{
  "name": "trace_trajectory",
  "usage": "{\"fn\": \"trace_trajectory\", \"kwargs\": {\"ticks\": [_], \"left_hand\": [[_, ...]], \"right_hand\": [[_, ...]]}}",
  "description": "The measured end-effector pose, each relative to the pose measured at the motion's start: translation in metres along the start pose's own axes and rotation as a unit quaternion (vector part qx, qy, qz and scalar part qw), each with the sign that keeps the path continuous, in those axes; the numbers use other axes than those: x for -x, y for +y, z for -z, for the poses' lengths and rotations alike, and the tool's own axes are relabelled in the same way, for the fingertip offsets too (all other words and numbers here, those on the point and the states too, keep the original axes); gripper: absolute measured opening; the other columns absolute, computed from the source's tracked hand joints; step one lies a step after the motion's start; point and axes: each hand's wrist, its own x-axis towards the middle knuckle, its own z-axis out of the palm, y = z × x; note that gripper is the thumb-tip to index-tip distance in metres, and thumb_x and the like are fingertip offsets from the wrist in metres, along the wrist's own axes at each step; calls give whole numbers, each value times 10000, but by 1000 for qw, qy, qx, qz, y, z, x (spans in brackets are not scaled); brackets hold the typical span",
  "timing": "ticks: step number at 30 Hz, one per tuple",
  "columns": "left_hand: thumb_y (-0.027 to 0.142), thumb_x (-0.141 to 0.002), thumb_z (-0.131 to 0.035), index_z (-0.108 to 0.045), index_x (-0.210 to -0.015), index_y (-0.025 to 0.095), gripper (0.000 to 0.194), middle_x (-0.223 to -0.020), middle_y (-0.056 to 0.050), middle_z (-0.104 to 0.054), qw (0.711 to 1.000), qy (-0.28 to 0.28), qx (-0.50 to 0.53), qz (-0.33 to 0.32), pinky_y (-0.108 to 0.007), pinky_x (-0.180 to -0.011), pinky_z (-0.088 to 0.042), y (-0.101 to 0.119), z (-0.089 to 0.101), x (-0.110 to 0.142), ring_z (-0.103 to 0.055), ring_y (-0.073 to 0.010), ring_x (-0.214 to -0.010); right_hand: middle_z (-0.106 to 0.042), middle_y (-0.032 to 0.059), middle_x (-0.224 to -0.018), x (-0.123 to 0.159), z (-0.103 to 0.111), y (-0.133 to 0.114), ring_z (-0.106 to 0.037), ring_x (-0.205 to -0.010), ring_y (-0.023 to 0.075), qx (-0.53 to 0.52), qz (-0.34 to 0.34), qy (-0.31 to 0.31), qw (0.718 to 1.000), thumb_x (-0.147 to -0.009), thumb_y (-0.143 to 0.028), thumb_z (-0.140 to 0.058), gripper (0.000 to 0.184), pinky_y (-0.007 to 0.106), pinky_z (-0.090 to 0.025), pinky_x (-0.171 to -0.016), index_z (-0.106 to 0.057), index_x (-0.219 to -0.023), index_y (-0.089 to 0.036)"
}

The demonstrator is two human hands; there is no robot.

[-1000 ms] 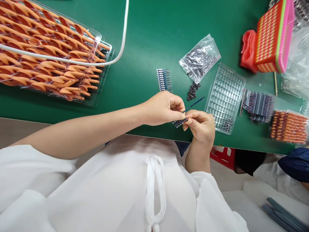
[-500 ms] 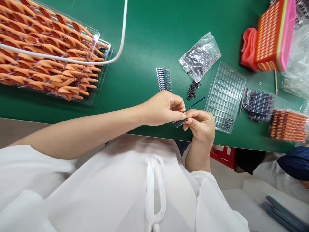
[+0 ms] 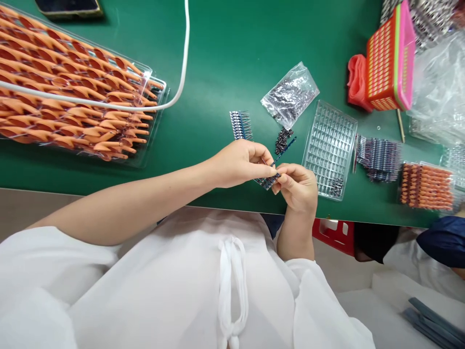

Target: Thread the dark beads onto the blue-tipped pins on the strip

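Note:
My left hand [image 3: 245, 164] and my right hand [image 3: 298, 186] meet near the table's front edge, fingertips pinched together. Between them they grip a dark blue strip [image 3: 267, 182] lined with small metal parts; its narrow end sticks up past the fingers. What the fingertips do on it is too small to make out. Just beyond my left hand lies a similar comb-like strip [image 3: 240, 123] with thin pins pointing right. A small heap of dark metal pieces [image 3: 282, 141] sits beyond the fingers, beside a clear plastic bag [image 3: 290, 94] of the same-looking pieces.
To the right stand a clear compartment tray [image 3: 329, 145], a stack of blue strips [image 3: 379, 157] and orange parts [image 3: 426, 186]. Baskets [image 3: 385, 63] are behind. Orange clip-like parts [image 3: 72, 97] fill a left tray, crossed by a white cable [image 3: 184, 58]. Another person's sleeve [image 3: 441, 242] shows at right.
The view has shifted slightly, bringing a phone into sight at the upper left. Both hands keep their pinch on the strip with little visible movement.

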Motion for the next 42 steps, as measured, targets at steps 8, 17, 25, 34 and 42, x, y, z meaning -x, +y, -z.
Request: {"fn": "trace_trajectory", "kwargs": {"ticks": [8, 17, 25, 34, 42], "left_hand": [[234, -713, -723, -629, -734, 139, 135, -689, 3, -658, 998, 51, -5, -44, -243, -633, -472, -2, 1, 1, -608, -119, -646], [266, -798, -692, -677, -847, 159, 118, -744, -2, -727, 977, 78, -163, -115, -255, -719, -513, -2, -2, 5, -674, -144, -724], [289, -769, -738, -716, -911, 160, 193, -881, -28, -758, 981, 80, -148, -97, -270, -789, -519, -6, 0, -1, -689, -164, -813], [330, -826, -671, -721, -846, 167, 171, -795, -20, -735, 978, 86, -158, -107, -249, -731, -493, -9, -2, 1, -651, -155, -757], [348, -842, -643, -686, -808, 184, 173, -805, -20, -716, 975, 64, -185, -106, -257, -747, -474, -9, 1, 2, -635, -170, -780]], "right_hand": [[-687, 4, -707, 1, 2, -1, -590, -529, 116, 13, 32, 37, 999, -796, -398, -771, 192, 256, -512, -493, -750, -868, -221], [-631, -13, -741, -2, -2, 4, -566, -554, 106, 119, 90, 83, 985, -776, -416, -771, 200, 250, -464, -507, -712, -812, -229], [-602, -25, -692, -2, -3, 5, -540, -555, 102, 91, 125, 122, 980, -823, -335, -740, 94, 242, -423, -510, -723, -831, -243], [-637, -24, -743, -1, -4, 5, -550, -577, 94, 60, 109, 92, 988, -822, -306, -746, 72, 233, -438, -534, -739, -863, -247], [-630, -25, -685, -3, -1, 5, -546, -546, 98, 17, 50, 52, 997, -767, -394, -785, 202, 226, -449, -507, -718, -827, -213]]}}
